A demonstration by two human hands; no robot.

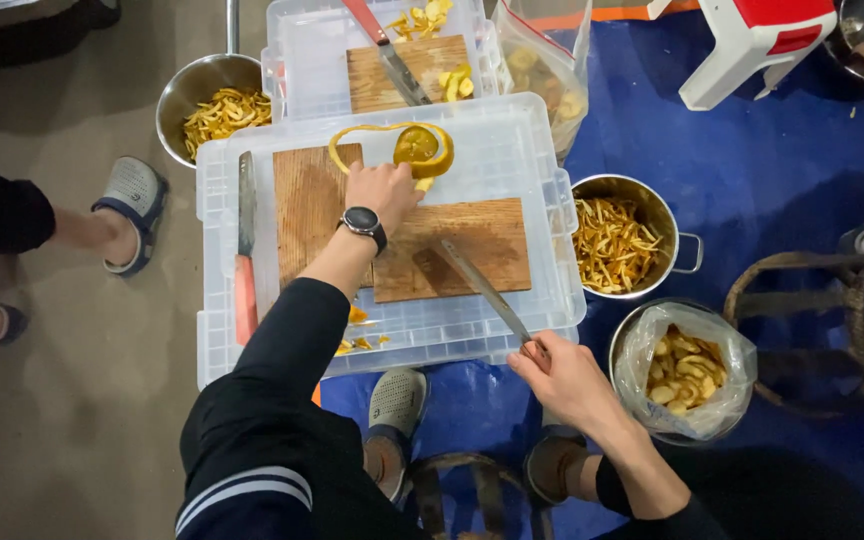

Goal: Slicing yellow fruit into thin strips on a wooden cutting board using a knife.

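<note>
Blue tarp floor, clear plastic bin lid [512, 150] for a desk: peeled orange [417, 145] sits at the cutting board's [452, 245] far edge, left hand [382, 190] fingers resting on it, right hand [562, 375] clamped on the knife [482, 285], so slicing looks next, needing a steadier hold.
</note>
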